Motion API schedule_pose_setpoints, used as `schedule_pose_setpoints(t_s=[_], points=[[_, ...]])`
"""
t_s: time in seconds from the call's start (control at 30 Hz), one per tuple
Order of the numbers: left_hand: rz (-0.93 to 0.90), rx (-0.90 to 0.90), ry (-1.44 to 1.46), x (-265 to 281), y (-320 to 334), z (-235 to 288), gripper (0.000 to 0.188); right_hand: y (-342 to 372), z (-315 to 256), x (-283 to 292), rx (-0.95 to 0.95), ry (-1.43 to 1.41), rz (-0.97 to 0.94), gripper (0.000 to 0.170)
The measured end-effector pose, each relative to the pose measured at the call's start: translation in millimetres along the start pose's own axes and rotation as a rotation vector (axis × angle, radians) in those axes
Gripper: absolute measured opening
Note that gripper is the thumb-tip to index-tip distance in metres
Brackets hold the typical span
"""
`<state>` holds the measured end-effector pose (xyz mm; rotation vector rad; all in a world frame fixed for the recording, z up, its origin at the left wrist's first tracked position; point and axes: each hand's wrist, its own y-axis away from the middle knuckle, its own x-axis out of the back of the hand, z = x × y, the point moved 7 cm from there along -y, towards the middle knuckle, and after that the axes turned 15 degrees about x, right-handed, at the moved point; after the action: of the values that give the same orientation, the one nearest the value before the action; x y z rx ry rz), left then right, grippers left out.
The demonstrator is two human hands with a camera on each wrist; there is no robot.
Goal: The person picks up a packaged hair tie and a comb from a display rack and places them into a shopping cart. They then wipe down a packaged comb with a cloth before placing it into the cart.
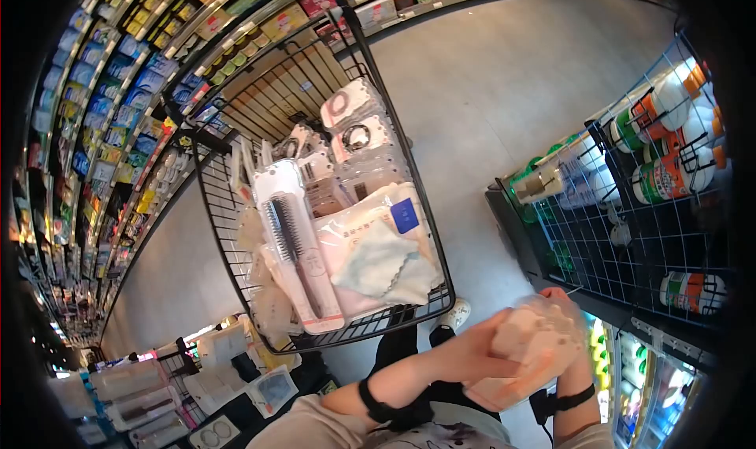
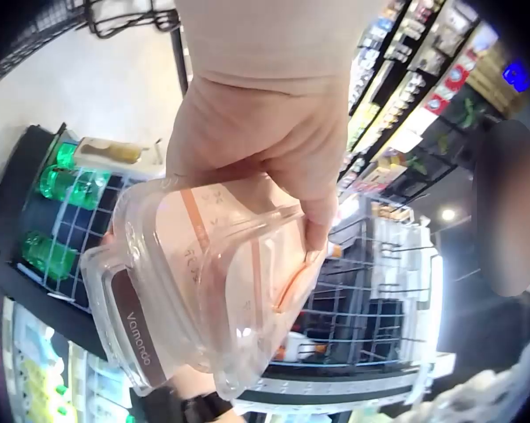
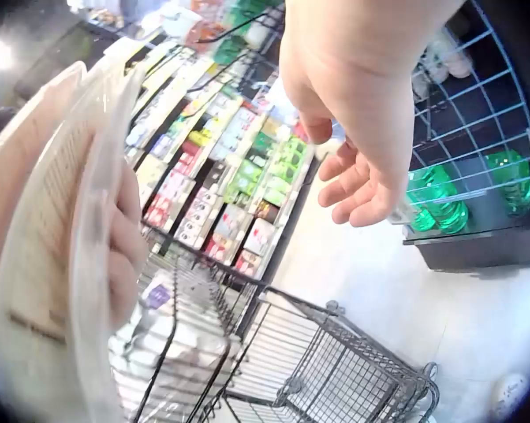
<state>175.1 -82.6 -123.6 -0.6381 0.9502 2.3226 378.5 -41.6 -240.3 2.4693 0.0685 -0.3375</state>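
Note:
My left hand (image 1: 468, 346) grips several clear plastic blister packs (image 1: 543, 350) with pale pink cards, thumb and fingers around their edges. In the left wrist view a dark label (image 2: 133, 326) shows at one end of the packs. My right hand (image 3: 358, 132) is empty beside them, its fingers loosely bent; in the head view the packs mostly hide it. In front of me, a shopping cart (image 1: 449, 291) holds a packaged hairbrush (image 1: 287, 236), a pink packet (image 1: 346, 228) with a pale grey-green cloth-like piece (image 1: 378, 264) on top, and several small clear packs (image 1: 362, 138).
A wire display rack (image 1: 583, 205) with bottles stands to the right, and a glass-fronted lit case (image 1: 654, 386) is below it. Product shelves (image 1: 118, 110) line the left and back. Packaged goods (image 1: 142, 394) hang at lower left. Grey floor (image 1: 488, 79) lies between.

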Motion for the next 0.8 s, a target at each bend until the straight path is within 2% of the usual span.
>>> schedule_pose_setpoints(t_s=[0.03, 0.07, 0.1, 0.17, 0.23, 0.27, 0.3, 0.37, 0.4, 0.43, 0.47, 0.5, 0.57, 0.6, 0.7, 0.77, 0.8], points=[[0.016, -0.057, 0.198, 4.6, 25.6, 17.0, 0.073, 10.2, -14.4, -26.2, 0.108, -0.022, -0.03, 0.023], [0.095, -0.143, 0.169, 21.8, 49.4, 24.2, 0.075, 21.1, -28.9, -53.1, 0.218, -0.045, -0.062, 0.015], [0.146, -0.181, -0.017, 34.5, 73.9, 48.7, 0.076, 31.3, -39.6, -78.3, 0.225, -0.042, -0.073, 0.015], [0.418, -0.249, 0.216, 71.1, 126.0, 50.2, 0.074, 49.1, -76.3, -144.9, 0.52, 0.257, -0.322, 0.013], [0.561, -0.328, 0.296, 103.9, 171.0, 50.4, 0.07, 57.6, -91.9, -208.6, 0.809, 0.549, -0.6, 0.022], [0.668, -0.345, 0.336, 116.0, 189.1, 49.8, 0.068, 58.6, -95.6, -241.5, 0.83, 0.583, -0.654, 0.026], [0.663, -0.352, 0.334, 120.1, 197.4, 50.1, 0.068, 59.3, -98.5, -274.8, 0.85, 0.617, -0.71, 0.031], [0.893, -0.449, 0.367, 137.8, 223.3, 48.8, 0.065, 57.2, -95.7, -327.7, 1.123, 0.873, -0.758, 0.046], [0.917, -0.463, 0.386, 141.9, 226.7, 47.0, 0.063, 49.0, -87.1, -338.1, 1.123, 0.873, -0.756, 0.046], [0.918, -0.463, 0.385, 146.3, 227.2, 42.1, 0.063, 38.3, -72.4, -348.1, 1.103, 0.996, -0.773, 0.048], [0.992, -0.469, 0.351, 153.4, 229.9, 36.3, 0.064, 29.5, -61.0, -354.9, 1.082, 1.121, -0.785, 0.049], [1.066, -0.475, 0.316, 156.3, 231.6, 38.3, 0.065, 25.6, -56.0, -355.6, 1.083, 1.12, -0.782, 0.049], [1.067, -0.49, 0.314, 154.5, 226.2, 46.5, 0.065, 21.2, -25.0, -348.0, 0.971, 1.524, -0.939, 0.037], [1.101, -0.509, 0.248, 153.8, 223.4, 51.6, 0.066, 32.2, -35.6, -342.8, 1.015, 1.59, -0.818, 0.012], [1.169, -0.561, 0.128, 154.6, 203.1, 55.3, 0.067, 57.6, -62.7, -326.2, 1.08, 1.683, -0.761, 0.014], [1.236, -0.444, -0.131, 148.6, 181.6, 64.1, 0.069, 61.8, -66.5, -317.7, 1.051, 1.751, -0.782, 0.017], [1.214, -0.406, -0.075, 150.2, 169.9, 62.3, 0.073, 61.9, -64.4, -314.2, 0.987, 1.737, -0.825, 0.019]])
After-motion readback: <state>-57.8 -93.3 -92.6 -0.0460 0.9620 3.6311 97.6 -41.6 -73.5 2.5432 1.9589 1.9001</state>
